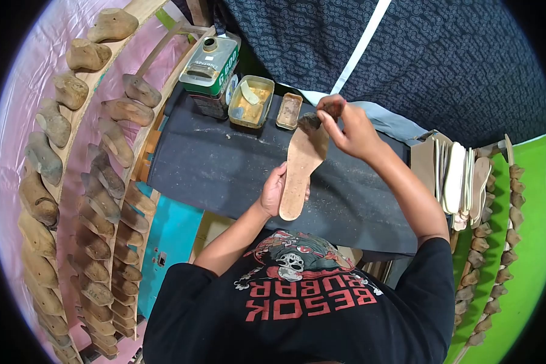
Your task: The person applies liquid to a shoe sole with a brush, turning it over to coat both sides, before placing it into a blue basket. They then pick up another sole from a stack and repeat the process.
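A tan, foot-shaped insole (303,161) is held over the dark work table by my left hand (275,191), its fingers wrapped round the narrow heel half. The wide toe end points away from me. Up at that end, my right hand (349,130) pinches a dark, stubby, stained piece (310,122). Its lower tip overlaps the toe edge of the insole in this view. Whether this piece is a brush or a wad of cloth, I cannot tell. Just beyond the insole sits a small tray (289,111) with a brownish inside.
A green and white metal can (211,71) stands at the table's back left, beside a stained plastic tub (251,102) with a pale scraper-like piece in it. Stacked insoles (455,182) stand at the right. Wooden shoe lasts (106,203) line racks on the left; more hang at far right.
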Demonstrator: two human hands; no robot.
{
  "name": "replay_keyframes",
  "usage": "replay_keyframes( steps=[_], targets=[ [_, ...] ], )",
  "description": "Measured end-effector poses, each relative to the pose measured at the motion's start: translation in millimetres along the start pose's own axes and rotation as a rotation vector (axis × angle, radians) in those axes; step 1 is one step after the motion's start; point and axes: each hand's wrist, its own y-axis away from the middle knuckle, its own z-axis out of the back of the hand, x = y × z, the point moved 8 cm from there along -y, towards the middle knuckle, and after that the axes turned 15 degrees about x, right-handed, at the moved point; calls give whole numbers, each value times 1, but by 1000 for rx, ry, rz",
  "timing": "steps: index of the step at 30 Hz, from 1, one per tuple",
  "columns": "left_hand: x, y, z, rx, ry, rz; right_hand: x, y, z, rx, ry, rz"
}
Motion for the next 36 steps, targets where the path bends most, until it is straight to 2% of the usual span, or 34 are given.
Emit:
replay_keyframes(
  steps=[1,3,4,5,7,8,9,11,13,15,17,19,21,23,26,28,29,31,33,35,36],
  targets=[
    [-1,0,1,-4,0,-7,-2,2,-7,5,-2,6],
    [-3,1,6,-34,-21,-19,35,16,-31,99,281,426],
    [-5,-1,2,28,39,-48,49,22,-44,191,377,395],
    [-10,-2,1,59,170,-137,59,29,-56,191,356,456],
    [-18,2,0,-217,142,-78,83,46,-75,236,321,525],
    [-29,0,-16,-315,106,-128,90,55,-84,242,305,584],
    [-25,0,11,-139,28,-142,96,65,-94,248,289,643],
    [-25,-6,8,25,108,-132,103,78,-107,251,233,635],
    [-25,-11,8,46,114,-148,104,80,-106,255,178,632],
    [-25,-14,5,67,120,-160,98,74,-105,404,87,576],
    [-23,-13,1,-14,120,-126,87,54,-86,437,-56,424],
    [-21,-15,-10,-134,181,-80,67,38,-69,362,-114,280],
    [-20,-15,-6,-69,244,-141,43,29,-59,221,-109,183],
    [-14,-13,6,-47,196,-130,40,24,-49,63,37,275],
    [-17,-14,-2,-20,127,-121,55,25,-51,84,183,353],
    [-13,-10,-7,-334,353,-120,68,37,-66,97,207,397],
    [-18,-10,-21,-375,303,-87,76,47,-75,168,205,421],
    [-18,-11,20,-117,167,-177,95,67,-92,171,211,578],
    [-16,-14,33,-114,155,-175,107,81,-103,188,65,595],
    [-20,-15,30,-140,152,-229,106,85,-101,204,42,578],
    [-21,-18,27,-85,181,-218,95,79,-98,280,1,464]
  ],
)
